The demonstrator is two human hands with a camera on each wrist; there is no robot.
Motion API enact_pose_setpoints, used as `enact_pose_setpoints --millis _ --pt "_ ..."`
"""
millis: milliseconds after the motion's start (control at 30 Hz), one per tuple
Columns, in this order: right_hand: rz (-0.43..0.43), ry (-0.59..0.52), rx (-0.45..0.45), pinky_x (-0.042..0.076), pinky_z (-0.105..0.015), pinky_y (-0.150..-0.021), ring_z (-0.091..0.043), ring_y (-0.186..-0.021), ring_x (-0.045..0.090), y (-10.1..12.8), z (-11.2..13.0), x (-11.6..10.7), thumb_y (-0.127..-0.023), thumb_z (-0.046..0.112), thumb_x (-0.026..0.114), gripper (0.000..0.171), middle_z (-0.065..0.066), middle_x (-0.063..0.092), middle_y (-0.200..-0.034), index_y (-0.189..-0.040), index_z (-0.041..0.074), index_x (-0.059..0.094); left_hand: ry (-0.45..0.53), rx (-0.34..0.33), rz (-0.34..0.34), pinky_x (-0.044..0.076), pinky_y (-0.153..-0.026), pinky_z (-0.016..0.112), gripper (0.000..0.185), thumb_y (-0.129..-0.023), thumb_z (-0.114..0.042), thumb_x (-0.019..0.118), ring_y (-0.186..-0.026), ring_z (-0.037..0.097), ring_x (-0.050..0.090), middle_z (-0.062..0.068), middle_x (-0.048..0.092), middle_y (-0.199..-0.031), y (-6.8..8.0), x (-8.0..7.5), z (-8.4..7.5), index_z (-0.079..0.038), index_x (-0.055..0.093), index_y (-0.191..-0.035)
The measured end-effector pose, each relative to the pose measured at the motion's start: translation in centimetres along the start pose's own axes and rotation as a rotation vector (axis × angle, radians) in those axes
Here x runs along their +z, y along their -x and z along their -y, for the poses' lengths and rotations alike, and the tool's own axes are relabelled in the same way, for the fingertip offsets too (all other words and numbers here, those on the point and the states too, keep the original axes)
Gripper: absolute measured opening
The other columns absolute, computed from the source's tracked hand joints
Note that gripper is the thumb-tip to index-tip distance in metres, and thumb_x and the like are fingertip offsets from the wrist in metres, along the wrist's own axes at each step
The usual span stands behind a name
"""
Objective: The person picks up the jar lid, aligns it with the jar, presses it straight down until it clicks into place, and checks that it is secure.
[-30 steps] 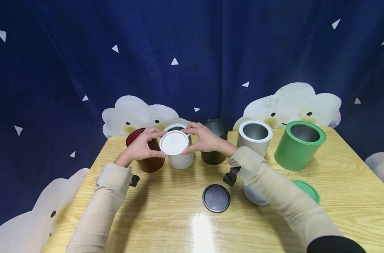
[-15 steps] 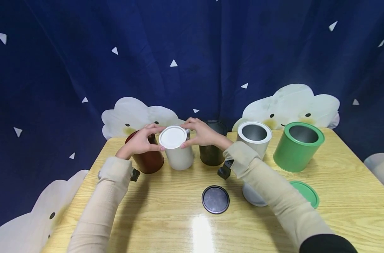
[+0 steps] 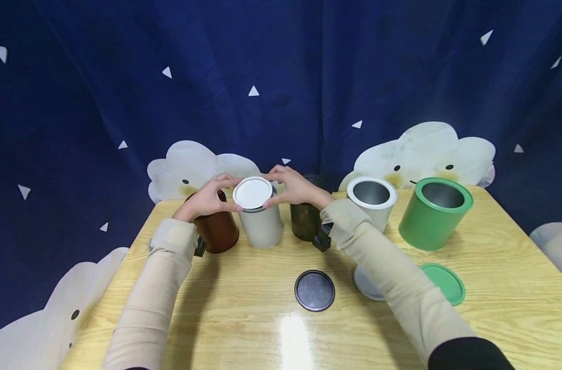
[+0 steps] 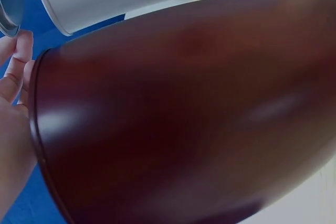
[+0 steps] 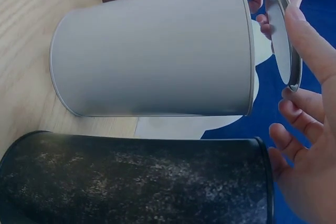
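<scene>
Both hands hold a round white lid [image 3: 252,192] by its edge, just above the mouth of a white can [image 3: 262,228]. My left hand [image 3: 205,199] pinches the lid's left side between thumb and fingers, and my right hand [image 3: 295,188] pinches its right side. In the right wrist view a narrow gap shows between the lid [image 5: 283,38] and the rim of the white can [image 5: 152,56]. A dark red can [image 3: 219,231] stands under the left hand and fills most of the left wrist view. Beside the right hand is a black can [image 3: 305,221].
Farther right stand a second white can [image 3: 372,194] and a green can [image 3: 431,221], both without lids. Nearer on the wooden table [image 3: 243,308] lie a black lid [image 3: 314,291], a grey-white lid [image 3: 367,283] partly behind the right sleeve, and a green lid [image 3: 445,282].
Both hands have carried the white lid a short way up and back, so it now covers the view of the white can's opening. The cans and other lids have stayed put.
</scene>
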State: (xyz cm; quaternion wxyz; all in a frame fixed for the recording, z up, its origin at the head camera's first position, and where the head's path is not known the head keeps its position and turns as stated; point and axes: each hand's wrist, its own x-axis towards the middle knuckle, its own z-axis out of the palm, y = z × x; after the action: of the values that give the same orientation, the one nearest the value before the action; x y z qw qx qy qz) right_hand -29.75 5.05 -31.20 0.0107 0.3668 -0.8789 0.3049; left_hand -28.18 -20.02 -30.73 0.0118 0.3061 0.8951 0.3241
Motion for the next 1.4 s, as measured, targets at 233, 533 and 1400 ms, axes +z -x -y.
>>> enact_pose_setpoints --millis 233,533,1400 --pt "0.02 -0.02 0.021 0.035 -0.037 -0.087 -0.024 -0.104 0.044 -0.5 -0.5 0.0 -0.068 0.033 0.08 0.072 -0.009 0.05 -0.111 -0.129 0.006 0.052 0.002 -0.024 0.015 0.027 -0.097 0.049 0.073 -0.068 -0.019 0.08 -0.115 0.031 0.038 0.015 0.049 -0.121 -0.5 0.1 0.4 0.0 0.047 -0.131" --pt "0.041 -0.004 0.028 0.034 -0.037 -0.089 -0.025 -0.105 0.042 -0.8 -0.8 0.2 -0.069 0.032 0.079 0.072 -0.01 0.051 -0.112 -0.129 0.004 0.051 -0.026 -0.039 0.038 0.027 -0.098 0.05 0.073 -0.068 -0.021 0.079 -0.116 0.032 0.037 0.017 0.048 -0.122 -0.8 0.2 0.9 0.001 0.048 -0.13" --pt "0.143 0.16 0.077 0.028 -0.039 -0.084 -0.025 -0.107 0.036 -1.2 -1.1 0.4 -0.072 0.044 0.073 0.073 -0.01 0.047 -0.121 -0.13 0.007 0.051 -0.057 -0.106 0.148 0.03 -0.095 0.051 0.07 -0.071 -0.025 0.077 -0.114 0.034 0.036 0.018 0.046 -0.123 -1.4 0.2 1.1 -0.001 0.048 -0.131"
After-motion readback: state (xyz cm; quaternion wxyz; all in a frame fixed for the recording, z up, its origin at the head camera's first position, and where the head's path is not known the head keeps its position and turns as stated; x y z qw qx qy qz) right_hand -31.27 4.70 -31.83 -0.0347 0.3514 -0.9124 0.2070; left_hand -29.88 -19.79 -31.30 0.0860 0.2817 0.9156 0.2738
